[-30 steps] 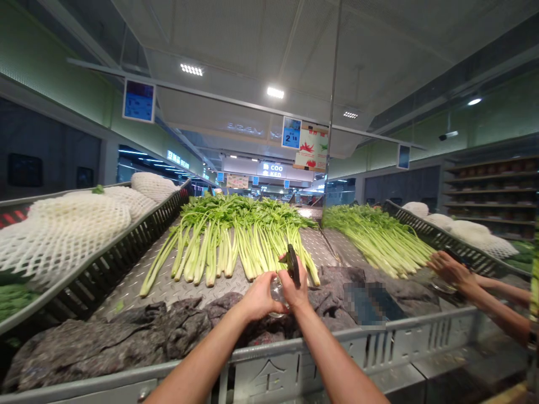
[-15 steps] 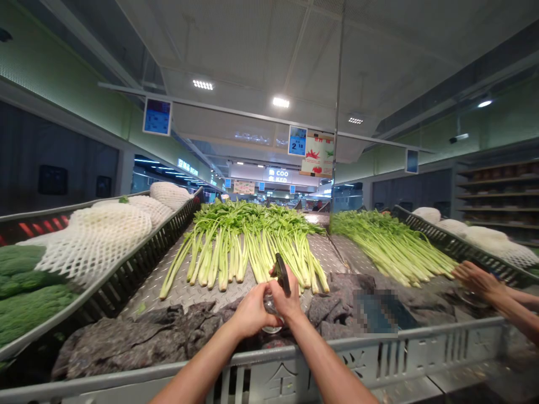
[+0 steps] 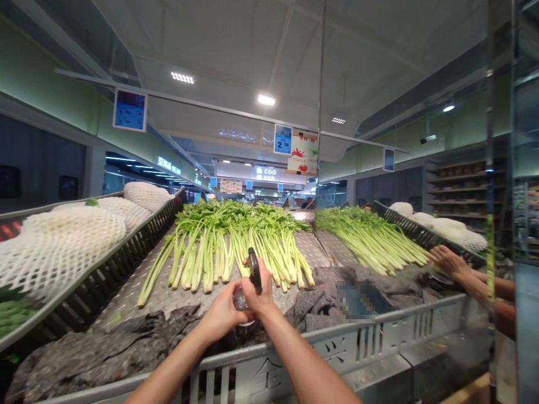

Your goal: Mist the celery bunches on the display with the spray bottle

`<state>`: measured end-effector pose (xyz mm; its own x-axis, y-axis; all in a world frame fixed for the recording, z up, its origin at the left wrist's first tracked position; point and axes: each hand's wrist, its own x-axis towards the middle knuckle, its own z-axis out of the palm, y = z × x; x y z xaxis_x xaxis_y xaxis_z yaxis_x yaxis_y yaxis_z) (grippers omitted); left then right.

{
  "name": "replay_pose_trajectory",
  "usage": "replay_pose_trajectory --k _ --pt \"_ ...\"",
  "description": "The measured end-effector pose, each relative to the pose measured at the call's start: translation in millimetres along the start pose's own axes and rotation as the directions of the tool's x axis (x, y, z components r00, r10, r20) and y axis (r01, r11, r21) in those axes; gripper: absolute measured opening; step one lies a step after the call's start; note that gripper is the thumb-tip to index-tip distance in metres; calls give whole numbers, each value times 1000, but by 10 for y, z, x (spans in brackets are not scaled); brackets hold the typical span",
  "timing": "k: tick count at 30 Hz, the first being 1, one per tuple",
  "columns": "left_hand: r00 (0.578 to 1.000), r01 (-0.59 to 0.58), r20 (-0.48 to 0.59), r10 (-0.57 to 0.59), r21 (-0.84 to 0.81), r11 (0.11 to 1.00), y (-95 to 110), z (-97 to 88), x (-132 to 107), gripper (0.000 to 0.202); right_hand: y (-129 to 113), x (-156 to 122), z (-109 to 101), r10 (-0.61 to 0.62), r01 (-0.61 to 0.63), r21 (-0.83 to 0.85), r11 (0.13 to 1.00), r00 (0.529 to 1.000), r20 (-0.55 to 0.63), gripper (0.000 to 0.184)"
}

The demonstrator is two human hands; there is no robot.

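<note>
Both my hands meet over the front of a metal produce bin (image 3: 295, 359). My left hand (image 3: 222, 315) is wrapped around the clear body of a small spray bottle (image 3: 241, 301). My right hand (image 3: 261, 296) is closed on the bottle's black trigger head (image 3: 254, 269), which points up. Just beyond the bottle, bunches of celery (image 3: 236, 238) lie in a row on the ribbed metal tray, stalk ends toward me. Dark grey felt cloth (image 3: 126, 336) lies crumpled under and in front of my hands.
A mirrored panel (image 3: 379, 185) on the right repeats the celery and shows another hand and forearm (image 3: 452, 264). White foam-netted produce (image 3: 71, 235) fills the neighbouring bin on the left behind a black slotted divider (image 3: 122, 252). Price screens hang overhead.
The view has swung a little to the right. My hands keep their hold on the spray bottle and have risen slightly, nearer the celery ends.
</note>
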<state>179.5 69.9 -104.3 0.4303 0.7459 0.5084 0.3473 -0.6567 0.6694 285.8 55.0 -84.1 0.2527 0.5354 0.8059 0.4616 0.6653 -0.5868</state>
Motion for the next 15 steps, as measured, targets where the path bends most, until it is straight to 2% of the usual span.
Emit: replay_pose_trajectory --k 7,10,15 --pt "997 78 -29 -77 29 997 -52 -26 -81 59 -2 -1 121 -2 -7 70 997 993 121 21" --pt "995 86 -48 -84 50 995 -54 -16 -74 59 15 -2 116 5 -14 82 997 994 111 26" --pt "998 53 21 -53 42 998 -30 -12 -45 55 48 -11 80 21 -24 57 998 998 54 29"
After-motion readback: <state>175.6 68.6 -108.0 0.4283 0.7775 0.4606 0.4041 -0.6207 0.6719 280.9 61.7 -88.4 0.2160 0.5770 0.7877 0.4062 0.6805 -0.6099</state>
